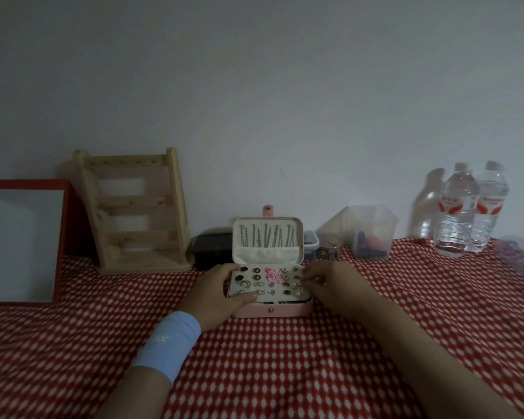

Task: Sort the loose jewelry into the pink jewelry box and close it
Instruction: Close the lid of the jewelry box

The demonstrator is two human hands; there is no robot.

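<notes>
The pink jewelry box stands open at the table's middle, lid upright with several silver chains hanging inside. Its white insert tray carries several rings and earrings and a pink flower piece. My left hand, with a light blue wristband, grips the tray's left edge, thumb on the front rim. My right hand rests at the tray's right edge, fingertips curled at it; whether they pinch a piece is too dark to tell.
A wooden jewelry stand and a red-framed mirror stand at the back left. A dark box sits behind the jewelry box. Clear plastic containers and two water bottles stand at the back right. A red patterned cloth covers the table.
</notes>
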